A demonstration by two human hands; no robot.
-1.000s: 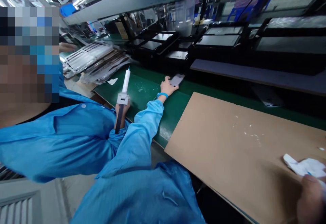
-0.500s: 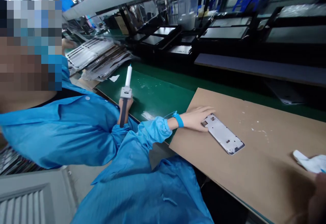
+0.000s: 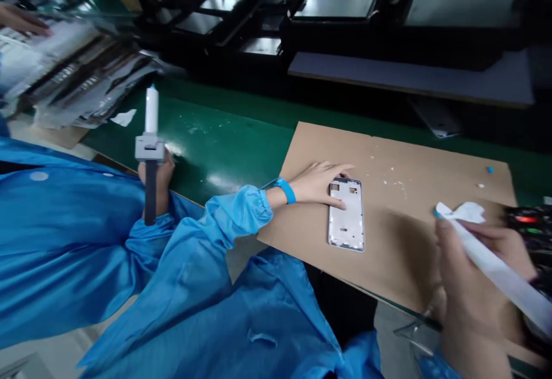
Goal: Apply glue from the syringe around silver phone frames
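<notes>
A silver phone frame [image 3: 350, 224] lies flat on the brown board, its cut-outs towards the far end. My left hand [image 3: 317, 184], with a blue wristband, grips its upper left corner, the thumb across the face and the fingers around the far edge. My right hand [image 3: 478, 275] is closed around a white tube [image 3: 504, 270] with a blue tip, to the right of the frame and apart from it. Crumpled white tissue [image 3: 470, 212] lies against the tube near that tip.
A co-worker's hand [image 3: 164, 169] at left holds a dispenser gun [image 3: 149, 148] with a white tube upright. White specks and a small blue piece [image 3: 490, 169] dot the brown board [image 3: 297, 224]. Black trays [image 3: 336, 31] and a shelf [image 3: 409, 80] stand behind. Stacked sheets [image 3: 81, 74] lie far left.
My view has swung right and down. The phone frame has turned from slanting to nearly straight, with my left hand still on it. My right hand and its white tube have come fully into view.
</notes>
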